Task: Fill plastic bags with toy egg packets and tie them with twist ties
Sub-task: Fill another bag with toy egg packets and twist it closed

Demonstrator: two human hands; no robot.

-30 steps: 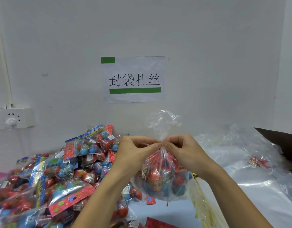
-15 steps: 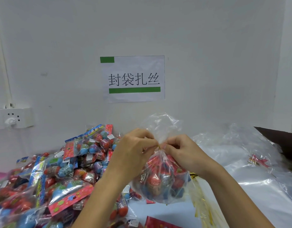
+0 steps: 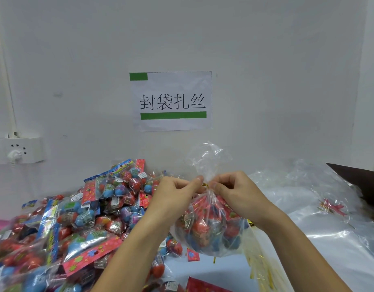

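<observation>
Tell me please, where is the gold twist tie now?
In the head view, the gold twist tie sits at the gathered neck of the filled plastic bag, pinched between the left hand and right hand, below the wall sign.

Two bare forearms are seen entering from the bottom edge, ending in the left hand point(image 3: 173, 197) and right hand point(image 3: 237, 193). No sleeves are worn within view. Nails are kept short and unpainted.

Filled clear bag point(image 3: 211, 226), gold-tied neck
</observation>
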